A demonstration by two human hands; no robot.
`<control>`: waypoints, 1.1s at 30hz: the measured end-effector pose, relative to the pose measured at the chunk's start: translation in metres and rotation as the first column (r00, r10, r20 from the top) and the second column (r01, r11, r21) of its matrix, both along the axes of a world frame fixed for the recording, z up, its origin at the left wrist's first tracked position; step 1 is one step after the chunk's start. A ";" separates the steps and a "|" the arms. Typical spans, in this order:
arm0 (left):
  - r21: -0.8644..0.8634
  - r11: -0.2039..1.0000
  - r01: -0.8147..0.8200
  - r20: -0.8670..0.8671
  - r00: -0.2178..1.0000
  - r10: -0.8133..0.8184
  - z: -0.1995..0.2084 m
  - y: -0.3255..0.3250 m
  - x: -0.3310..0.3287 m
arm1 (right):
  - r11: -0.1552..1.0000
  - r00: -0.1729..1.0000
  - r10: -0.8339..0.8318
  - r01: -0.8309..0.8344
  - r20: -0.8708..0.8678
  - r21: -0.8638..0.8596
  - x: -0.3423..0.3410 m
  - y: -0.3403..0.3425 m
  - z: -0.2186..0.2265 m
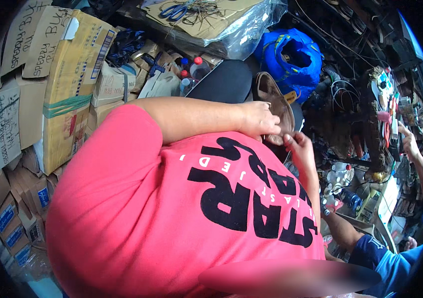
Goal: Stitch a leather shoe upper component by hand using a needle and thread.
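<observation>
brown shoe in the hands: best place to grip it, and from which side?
Grip the brown shoe at its near end, where the left hand already pinches it from the left and the right hand meets it from below. It lies sole-up and lengthwise away, so that narrow near end probably suits fingers best.

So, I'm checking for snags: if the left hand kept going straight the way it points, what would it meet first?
The left hand points rightward and already rests on the brown shoe. Past it, probably the cluttered rack, though depth is unclear.
</observation>
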State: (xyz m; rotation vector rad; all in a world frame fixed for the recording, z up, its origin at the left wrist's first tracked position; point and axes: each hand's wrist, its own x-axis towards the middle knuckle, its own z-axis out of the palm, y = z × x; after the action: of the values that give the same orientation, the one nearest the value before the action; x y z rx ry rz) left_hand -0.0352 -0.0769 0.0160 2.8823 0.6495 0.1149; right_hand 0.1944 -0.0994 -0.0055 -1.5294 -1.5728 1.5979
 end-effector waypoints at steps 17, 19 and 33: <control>-0.126 0.992 0.006 0.325 0.945 0.036 -0.028 -0.009 -0.032 | 0.976 0.944 0.175 -0.204 0.280 0.079 -0.035 0.006 0.030; -0.089 0.996 0.023 0.357 0.934 0.011 -0.029 -0.009 -0.033 | 0.981 0.957 0.185 -0.195 0.225 0.022 -0.032 0.006 0.034; -0.606 0.753 -0.256 0.594 0.484 0.643 0.063 0.034 -0.164 | 0.966 0.973 -0.183 0.151 0.141 0.211 -0.045 0.001 0.053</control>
State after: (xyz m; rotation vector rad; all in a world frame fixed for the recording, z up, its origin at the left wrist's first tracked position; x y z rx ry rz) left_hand -0.1991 -0.0428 0.0792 1.8159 1.0556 1.0876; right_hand 0.1491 -0.0983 0.0477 -1.6638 -1.5856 1.2133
